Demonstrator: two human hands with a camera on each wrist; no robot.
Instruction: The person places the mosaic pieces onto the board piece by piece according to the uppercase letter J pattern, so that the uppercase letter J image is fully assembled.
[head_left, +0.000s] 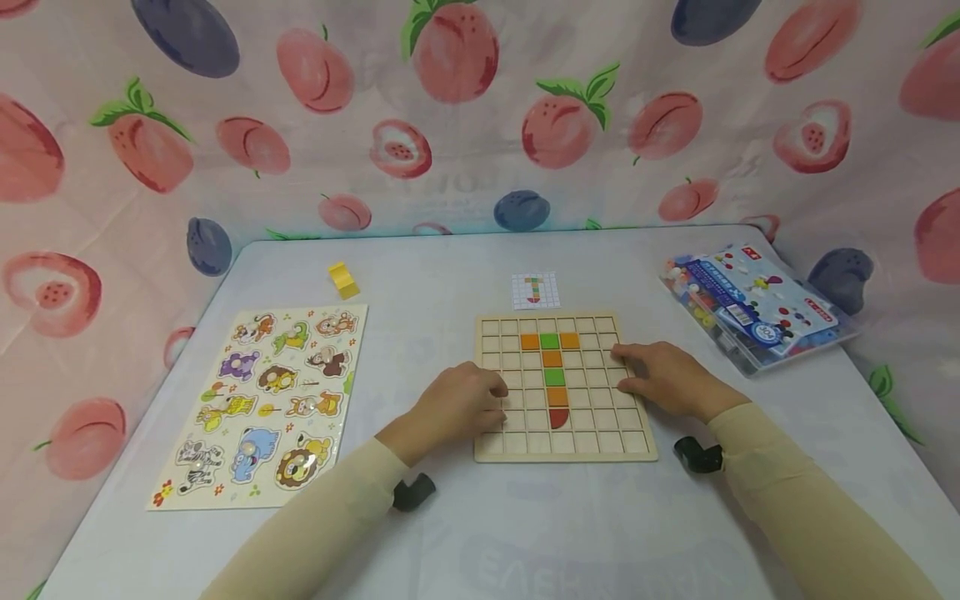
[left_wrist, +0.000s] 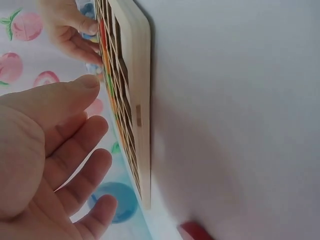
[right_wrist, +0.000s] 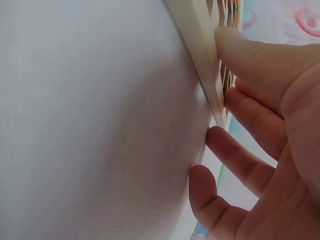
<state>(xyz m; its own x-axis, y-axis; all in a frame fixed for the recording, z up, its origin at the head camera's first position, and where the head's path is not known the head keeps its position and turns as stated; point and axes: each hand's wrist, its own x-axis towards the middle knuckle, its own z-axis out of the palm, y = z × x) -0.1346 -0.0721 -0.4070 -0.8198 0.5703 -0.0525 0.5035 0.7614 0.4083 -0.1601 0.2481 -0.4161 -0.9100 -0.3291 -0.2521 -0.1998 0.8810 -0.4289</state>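
A wooden grid board [head_left: 517, 446] lies flat on the table, with orange and green squares [head_left: 554, 377] forming a T above a red quarter-round piece [head_left: 558, 417]. Over its left edge hovers my left hand [head_left: 453, 407], fingers loosely bent; the left wrist view shows nothing between thumb and fingers. At the opposite edge is my right hand [head_left: 671, 379], where the thumb [right_wrist: 235, 47] rests on or beside the rim and the other fingers are loosely bent. Behind the board lies a small pattern card [head_left: 536, 291] showing a similar coloured shape.
An animal puzzle board [head_left: 281, 400] lies to the left, with yellow blocks [head_left: 343, 281] behind it. At the back right sits a clear plastic case [head_left: 757, 308] of colourful pieces. Something red [left_wrist: 195, 231] shows on the table at the left wrist view's lower edge.
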